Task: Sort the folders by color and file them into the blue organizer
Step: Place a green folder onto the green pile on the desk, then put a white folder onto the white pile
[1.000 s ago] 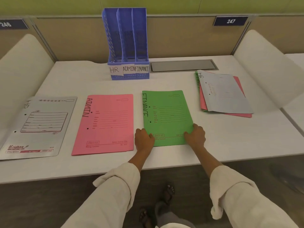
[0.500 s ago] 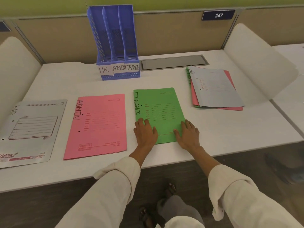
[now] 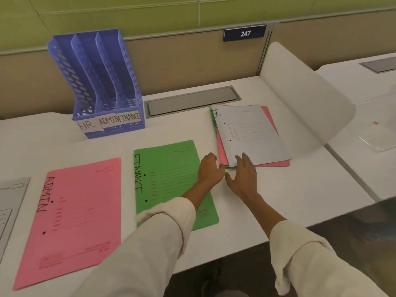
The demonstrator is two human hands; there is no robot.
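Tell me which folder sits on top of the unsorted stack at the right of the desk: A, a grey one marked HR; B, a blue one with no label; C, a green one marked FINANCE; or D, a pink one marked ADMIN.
A: the grey folder marked HR lies on top of the stack, with pink and green edges showing beneath it.

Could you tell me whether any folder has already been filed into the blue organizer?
No, all three slots of the blue organizer look empty, and the folders lie flat on the white desk.
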